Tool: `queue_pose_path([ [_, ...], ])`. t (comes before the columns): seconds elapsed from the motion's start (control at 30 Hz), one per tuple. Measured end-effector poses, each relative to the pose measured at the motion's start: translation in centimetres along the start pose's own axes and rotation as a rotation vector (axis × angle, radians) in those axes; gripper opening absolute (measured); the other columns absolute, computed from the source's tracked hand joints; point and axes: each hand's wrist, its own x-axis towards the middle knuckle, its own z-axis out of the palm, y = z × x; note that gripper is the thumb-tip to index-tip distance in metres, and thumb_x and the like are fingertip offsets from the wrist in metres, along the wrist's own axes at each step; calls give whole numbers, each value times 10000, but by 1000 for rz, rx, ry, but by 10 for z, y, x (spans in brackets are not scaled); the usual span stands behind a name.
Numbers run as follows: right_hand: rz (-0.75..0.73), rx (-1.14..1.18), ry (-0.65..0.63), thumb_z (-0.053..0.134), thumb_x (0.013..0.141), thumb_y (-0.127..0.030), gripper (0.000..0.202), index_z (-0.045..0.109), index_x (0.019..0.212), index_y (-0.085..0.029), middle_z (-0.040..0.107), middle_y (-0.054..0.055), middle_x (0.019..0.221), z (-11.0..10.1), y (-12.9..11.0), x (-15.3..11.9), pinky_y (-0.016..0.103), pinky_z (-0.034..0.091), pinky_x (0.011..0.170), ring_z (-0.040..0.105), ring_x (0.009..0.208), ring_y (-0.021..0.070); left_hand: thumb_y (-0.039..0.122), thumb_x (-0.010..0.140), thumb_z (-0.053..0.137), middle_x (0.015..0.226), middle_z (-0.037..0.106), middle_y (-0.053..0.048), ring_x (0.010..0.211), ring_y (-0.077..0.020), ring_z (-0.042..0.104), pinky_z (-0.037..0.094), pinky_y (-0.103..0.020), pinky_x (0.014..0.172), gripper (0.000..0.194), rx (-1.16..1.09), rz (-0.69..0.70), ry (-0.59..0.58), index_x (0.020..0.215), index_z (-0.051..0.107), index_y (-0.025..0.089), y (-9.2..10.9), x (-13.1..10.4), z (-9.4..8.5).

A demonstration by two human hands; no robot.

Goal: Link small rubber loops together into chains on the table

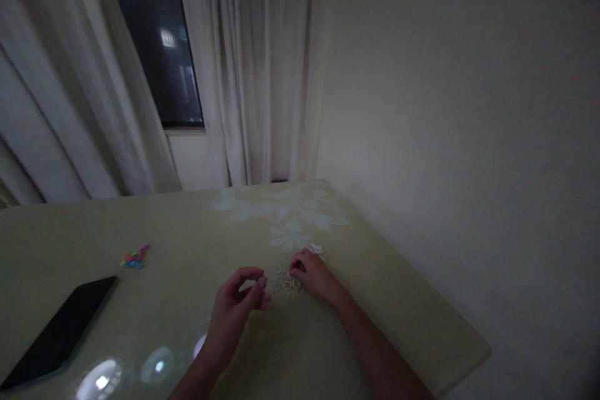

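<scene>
Tabletop [375, 275]: rings [287, 284] (pale) under R hand [315, 276]

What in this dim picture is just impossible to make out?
- Head view: whether the left hand pinches anything; its curled fingers hide the tips.
- What the right hand grips in the cluster of small pale rings; its fingers cover it.
- The little heap of multicoloured pieces: too small and blurred to identify.
- The flat black rectangular slab: its near end reaches the picture's bottom edge.
</scene>
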Motion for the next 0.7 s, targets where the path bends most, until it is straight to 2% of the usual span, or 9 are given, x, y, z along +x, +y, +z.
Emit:
queue_pose_path([
  [0.07,-9,15,15,736,844,-78,98,732,856,-175,650,31,897,1,2,0,256,429,772,609,856,167,523,720,858,834,727,-19,639,-210,760,625,-288,549,423,22,-3,28,926,702,189,1,0,0],
  [0.17,3,76,40,725,825,-55,121,723,854,-173,656,23,867,-1,2,-1,247,428,739,605,810,156,510,702,869,835,738,-25,680,-233,780,629,-288,557,408,19,-6,52,890,703,188,1,0,0],
  [0.3,51,210,81,687,833,-68,103,709,861,-165,650,1,778,-6,-6,1,241,419,678,584,716,137,479,743,854,806,776,-43,807,-256,799,648,-314,696,351,-4,-28,5,868,694,192,0,0,-2],
  [0.43,23,458,75,703,849,-191,24,699,854,-168,643,-6,750,-9,-22,-1,246,426,659,570,690,133,439,773,849,856,813,-52,904,-249,799,631,-322,836,299,-20,-44,-40,885,702,204,-3,0,-4],
  [0.57,-7,710,5,753,827,-356,192,701,854,-173,642,-7,750,-10,-42,-8,259,428,648,562,678,134,445,767,850,922,823,-69,957,-270,793,634,-341,858,307,0,-14,-16,914,727,205,-7,1,-3],
  [0.7,8,840,-27,804,784,-407,261,708,850,-174,640,-11,747,-7,-53,-13,263,421,648,555,673,130,473,798,817,955,825,-92,942,-266,787,632,-379,890,328,20,42,-2,964,755,197,-10,3,-3],
])
